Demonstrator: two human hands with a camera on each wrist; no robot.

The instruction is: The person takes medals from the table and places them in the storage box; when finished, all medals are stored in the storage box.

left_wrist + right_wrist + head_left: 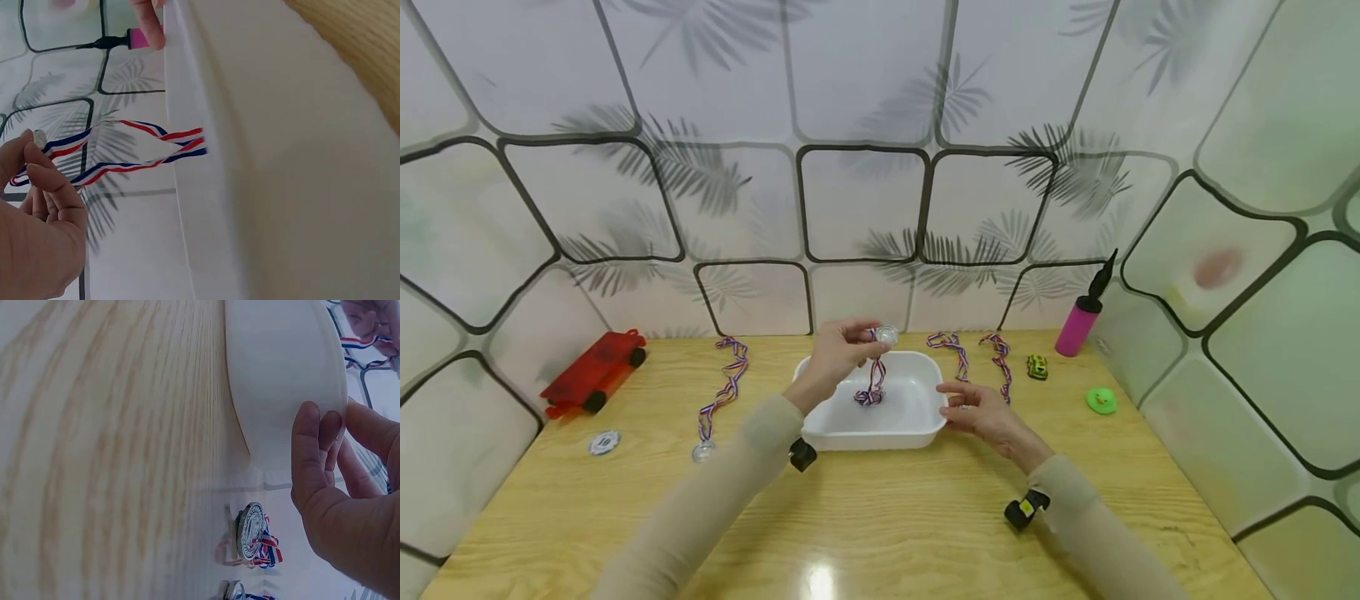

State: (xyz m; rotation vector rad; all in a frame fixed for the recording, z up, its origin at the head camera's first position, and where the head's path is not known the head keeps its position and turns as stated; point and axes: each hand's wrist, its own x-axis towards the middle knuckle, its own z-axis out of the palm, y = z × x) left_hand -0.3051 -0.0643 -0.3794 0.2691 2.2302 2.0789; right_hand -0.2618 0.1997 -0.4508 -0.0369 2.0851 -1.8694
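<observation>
My left hand pinches a silver medal between thumb and fingers, above the far side of a white plastic tub. From the medal a red, white and blue ribbon hangs down, its lower end bunched on the tub's floor. In the left wrist view both ribbon strands run from the fingers past the tub's edge. My right hand holds the tub's right rim, with fingers against the outer wall, as the right wrist view shows. Beyond that hand, a silver medal lies with its ribbon.
Left of the tub lie another ribboned medal, a round chip and a red toy car. On the right are two ribbons, a small yellow toy car, a green duck toy and a pink pump near the wall.
</observation>
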